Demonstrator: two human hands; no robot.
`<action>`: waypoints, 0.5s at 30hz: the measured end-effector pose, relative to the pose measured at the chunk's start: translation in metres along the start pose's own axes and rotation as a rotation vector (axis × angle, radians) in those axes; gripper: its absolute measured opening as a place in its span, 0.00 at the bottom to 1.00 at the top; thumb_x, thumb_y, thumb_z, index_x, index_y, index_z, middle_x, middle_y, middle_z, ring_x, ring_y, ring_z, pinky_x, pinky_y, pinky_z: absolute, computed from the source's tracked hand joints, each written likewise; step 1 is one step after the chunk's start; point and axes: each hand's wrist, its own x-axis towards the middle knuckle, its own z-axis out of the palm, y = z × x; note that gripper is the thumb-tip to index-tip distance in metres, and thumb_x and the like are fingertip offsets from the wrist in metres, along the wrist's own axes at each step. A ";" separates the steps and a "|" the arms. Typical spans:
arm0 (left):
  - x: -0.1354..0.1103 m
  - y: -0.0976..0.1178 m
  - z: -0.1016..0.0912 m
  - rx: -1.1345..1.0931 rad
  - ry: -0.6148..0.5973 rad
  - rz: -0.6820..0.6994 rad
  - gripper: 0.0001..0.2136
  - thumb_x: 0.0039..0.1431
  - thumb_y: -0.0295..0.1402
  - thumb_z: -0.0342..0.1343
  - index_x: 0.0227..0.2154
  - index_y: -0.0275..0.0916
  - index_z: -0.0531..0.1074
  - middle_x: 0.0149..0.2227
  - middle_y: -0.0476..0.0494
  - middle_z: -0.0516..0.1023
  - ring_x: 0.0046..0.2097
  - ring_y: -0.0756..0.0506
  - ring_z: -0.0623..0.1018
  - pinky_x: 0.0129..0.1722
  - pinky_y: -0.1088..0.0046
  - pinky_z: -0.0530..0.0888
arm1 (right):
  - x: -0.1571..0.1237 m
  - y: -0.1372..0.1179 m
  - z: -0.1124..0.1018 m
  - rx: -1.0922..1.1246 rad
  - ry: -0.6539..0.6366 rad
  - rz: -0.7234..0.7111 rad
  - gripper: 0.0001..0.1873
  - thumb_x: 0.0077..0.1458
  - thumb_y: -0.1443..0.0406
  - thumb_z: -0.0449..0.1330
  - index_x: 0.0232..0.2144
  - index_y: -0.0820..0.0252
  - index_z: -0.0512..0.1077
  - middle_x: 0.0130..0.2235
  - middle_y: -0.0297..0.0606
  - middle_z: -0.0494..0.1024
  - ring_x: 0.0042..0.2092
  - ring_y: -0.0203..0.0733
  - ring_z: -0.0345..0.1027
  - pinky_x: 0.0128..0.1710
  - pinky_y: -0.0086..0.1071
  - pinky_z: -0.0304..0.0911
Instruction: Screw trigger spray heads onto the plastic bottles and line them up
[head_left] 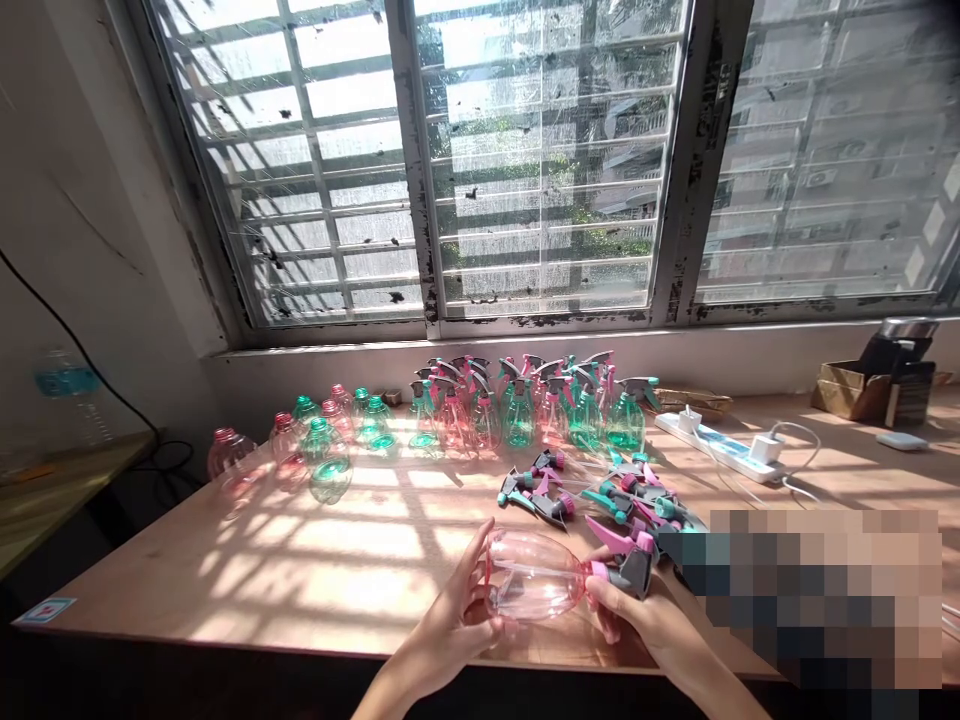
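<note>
A clear pink spray bottle (534, 576) lies on its side near the front edge of the wooden table (315, 560). My left hand (457, 625) cups its base, fingers curled round the plastic. My right hand (637, 618) grips the neck where a pink and grey trigger head (626, 560) sits on the bottle. Both hands hold the same bottle just above the table top.
Loose trigger heads (592, 490) lie in a pile behind the bottle. Finished green and pink spray bottles (540, 405) stand by the window; capless bottles (322, 445) stand to the left. A power strip (720, 447) with chargers lies at right, a cardboard box (851, 388) beyond it.
</note>
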 end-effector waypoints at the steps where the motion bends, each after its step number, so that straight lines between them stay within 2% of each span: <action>1: 0.000 0.001 0.001 0.000 -0.009 -0.008 0.47 0.58 0.39 0.70 0.71 0.63 0.44 0.72 0.43 0.55 0.71 0.28 0.58 0.61 0.58 0.69 | 0.000 -0.001 0.000 0.004 -0.008 0.001 0.22 0.52 0.48 0.71 0.37 0.59 0.76 0.22 0.31 0.75 0.22 0.37 0.66 0.24 0.34 0.61; 4: -0.001 0.002 0.002 -0.009 -0.001 -0.031 0.50 0.56 0.41 0.70 0.71 0.62 0.40 0.73 0.42 0.55 0.73 0.28 0.52 0.63 0.55 0.67 | -0.001 -0.004 -0.001 -0.017 -0.057 -0.020 0.23 0.53 0.47 0.69 0.38 0.59 0.75 0.24 0.31 0.75 0.22 0.37 0.66 0.23 0.33 0.62; 7: 0.001 0.000 0.000 -0.011 0.038 -0.028 0.49 0.54 0.39 0.72 0.71 0.62 0.46 0.75 0.46 0.50 0.74 0.31 0.50 0.68 0.55 0.61 | -0.003 -0.011 -0.001 -0.076 -0.095 -0.009 0.21 0.55 0.47 0.68 0.32 0.59 0.76 0.23 0.31 0.74 0.24 0.37 0.66 0.27 0.34 0.63; 9: 0.002 -0.001 -0.001 -0.020 0.034 -0.004 0.46 0.55 0.39 0.72 0.70 0.60 0.50 0.75 0.45 0.50 0.74 0.31 0.50 0.69 0.55 0.59 | -0.004 -0.015 0.000 -0.088 -0.125 -0.007 0.21 0.57 0.48 0.67 0.29 0.59 0.75 0.21 0.30 0.71 0.25 0.38 0.64 0.29 0.35 0.62; 11: 0.002 -0.002 -0.001 -0.025 0.011 0.010 0.45 0.56 0.37 0.71 0.70 0.61 0.50 0.75 0.46 0.49 0.75 0.30 0.47 0.68 0.54 0.62 | -0.005 -0.017 0.001 -0.080 -0.138 -0.021 0.20 0.58 0.47 0.66 0.30 0.58 0.76 0.20 0.29 0.70 0.24 0.37 0.63 0.29 0.35 0.60; 15: 0.000 0.000 -0.001 0.004 -0.016 0.013 0.47 0.58 0.34 0.69 0.70 0.68 0.44 0.77 0.52 0.41 0.75 0.29 0.35 0.63 0.56 0.69 | -0.003 -0.013 0.001 -0.081 -0.106 -0.030 0.23 0.56 0.45 0.66 0.33 0.59 0.76 0.20 0.30 0.72 0.23 0.38 0.64 0.27 0.35 0.60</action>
